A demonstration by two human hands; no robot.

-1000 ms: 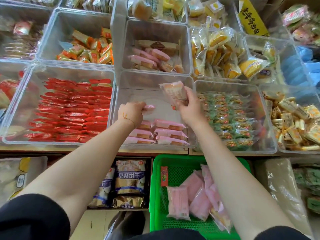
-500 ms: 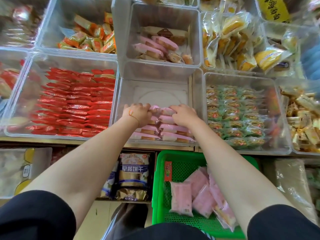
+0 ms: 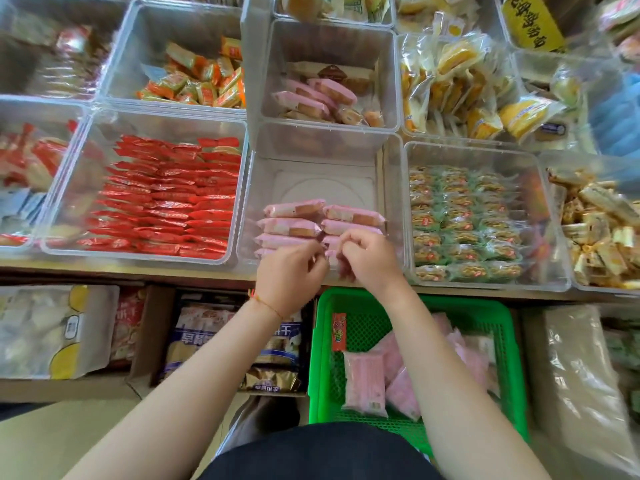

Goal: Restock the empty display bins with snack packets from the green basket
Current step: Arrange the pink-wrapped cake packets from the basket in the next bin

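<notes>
Pink plastic-wrapped snack packets (image 3: 294,209) lying in two rows along near edge of clear plastic display bin (image 3: 322,174). Left hand (image 3: 291,271) and right hand (image 3: 370,261) hovering over near rim, fingers curling; possibly pinching packet, blur hiding it. More pink packets lying in green plastic mesh basket (image 3: 502,341) below.

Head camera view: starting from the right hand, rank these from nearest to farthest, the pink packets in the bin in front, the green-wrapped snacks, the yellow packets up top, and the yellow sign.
From the right hand:
1. Pink packets, in the bin just ahead of the hand.
2. Green-wrapped snacks, in the next bin to the right.
3. Yellow packets, in the rear bin, right of centre.
4. Yellow sign, top right corner.
</notes>
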